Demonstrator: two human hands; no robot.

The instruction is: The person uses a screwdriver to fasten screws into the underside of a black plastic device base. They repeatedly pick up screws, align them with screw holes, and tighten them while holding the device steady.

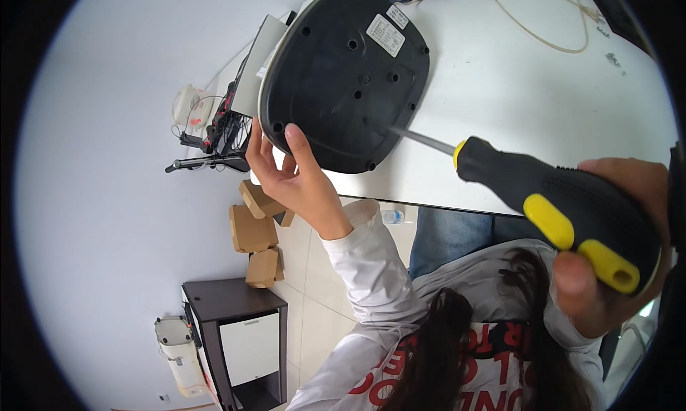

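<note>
A rounded black plastic base, part of an appliance with a pale rim along its side, stands tilted on the white table, underside toward me. Several round screw holes and two white labels show on it. My left hand grips its lower left edge, thumb on the black face and fingers behind the rim. My right hand is wrapped around a large black-and-yellow screwdriver, close to the camera. Its metal shaft points left at the lower right part of the base; whether the tip touches it, I cannot tell.
Small loose metal pieces, likely screws, lie at the far right of the white table. A thin cable curves across the back. Beyond the left edge are a tangle of black equipment, cardboard boxes and a dark cabinet.
</note>
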